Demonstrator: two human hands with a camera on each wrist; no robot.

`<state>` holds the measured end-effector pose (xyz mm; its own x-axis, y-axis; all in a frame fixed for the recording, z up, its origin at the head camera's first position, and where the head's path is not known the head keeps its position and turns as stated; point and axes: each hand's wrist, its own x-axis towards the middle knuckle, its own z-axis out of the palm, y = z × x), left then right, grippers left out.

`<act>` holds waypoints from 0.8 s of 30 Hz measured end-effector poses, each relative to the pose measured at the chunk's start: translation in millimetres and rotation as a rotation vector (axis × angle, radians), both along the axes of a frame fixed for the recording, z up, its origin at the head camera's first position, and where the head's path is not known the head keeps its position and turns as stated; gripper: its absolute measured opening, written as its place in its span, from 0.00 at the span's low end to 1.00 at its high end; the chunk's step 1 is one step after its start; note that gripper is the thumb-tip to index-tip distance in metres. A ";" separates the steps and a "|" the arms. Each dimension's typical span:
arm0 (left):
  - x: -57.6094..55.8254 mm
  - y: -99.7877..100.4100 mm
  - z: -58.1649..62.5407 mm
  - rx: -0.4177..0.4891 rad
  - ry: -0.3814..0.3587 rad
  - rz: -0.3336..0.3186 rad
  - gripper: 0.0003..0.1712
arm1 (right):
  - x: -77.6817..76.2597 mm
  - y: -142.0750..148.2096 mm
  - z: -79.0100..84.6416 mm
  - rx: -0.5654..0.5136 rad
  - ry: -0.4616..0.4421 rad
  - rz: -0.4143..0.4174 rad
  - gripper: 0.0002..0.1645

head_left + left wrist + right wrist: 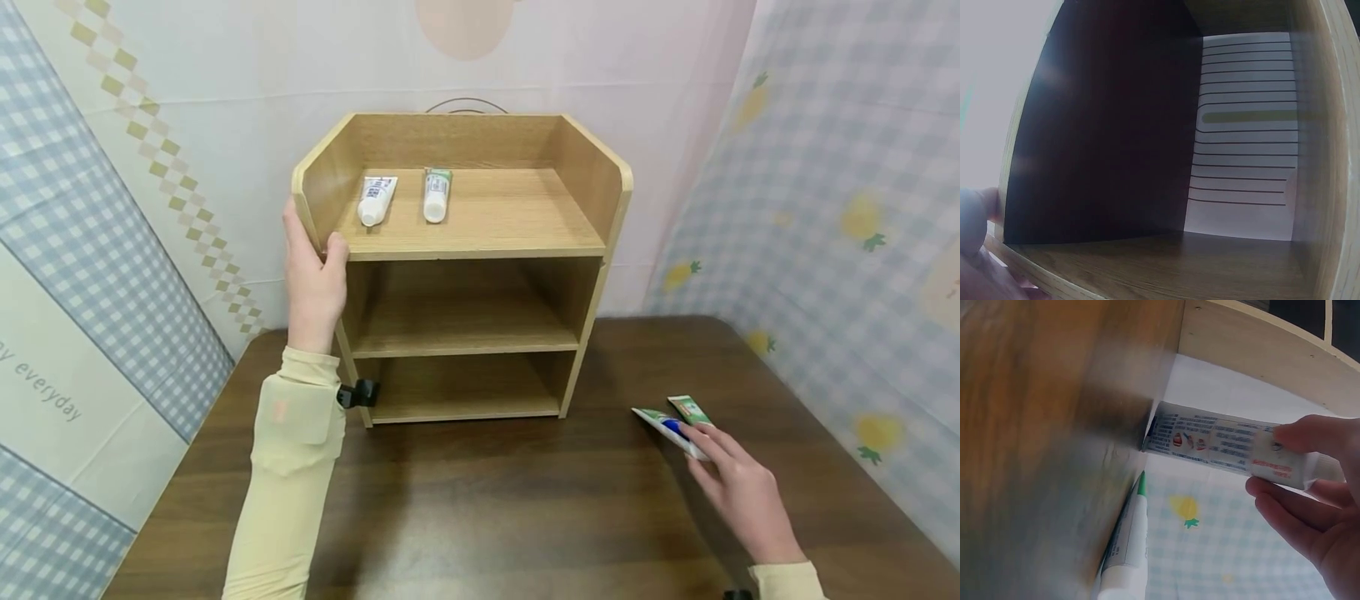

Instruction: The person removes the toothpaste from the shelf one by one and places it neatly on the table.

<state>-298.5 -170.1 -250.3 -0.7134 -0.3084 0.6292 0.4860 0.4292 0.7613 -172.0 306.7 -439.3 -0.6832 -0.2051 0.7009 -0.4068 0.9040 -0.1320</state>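
My left hand (315,287) grips the left side panel of a light wooden shelf (480,253), thumb at the front corner of its top board. In the left wrist view that hand's fingers (974,228) show at the lower left. At the right of the table, my right hand (742,492) pinches a toothpaste tube (1210,440) near its cap end, the flat end tilted up. Beside it on the table lies another tube (688,408) with a green end. Two white tubes, one at the left (377,198) and one nearer the middle (437,198), lie on the top board, caps forward.
The shelf has two compartments under its top board and stands at the back of a dark brown wooden table (480,500). Patterned cloth (810,208) hangs behind the table and along its sides.
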 end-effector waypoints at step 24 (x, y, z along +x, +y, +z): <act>0.2 2.1 0.4 -0.003 -0.045 0.019 0.37 | -3.4 6.8 -9.3 0.138 -0.162 0.013 0.25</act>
<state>-298.3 -168.1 -249.9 -0.7348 -0.3204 0.5978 0.4433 0.4402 0.7808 -175.4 313.5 -448.7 -0.7815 -0.3009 0.5466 -0.4018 0.9129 -0.0720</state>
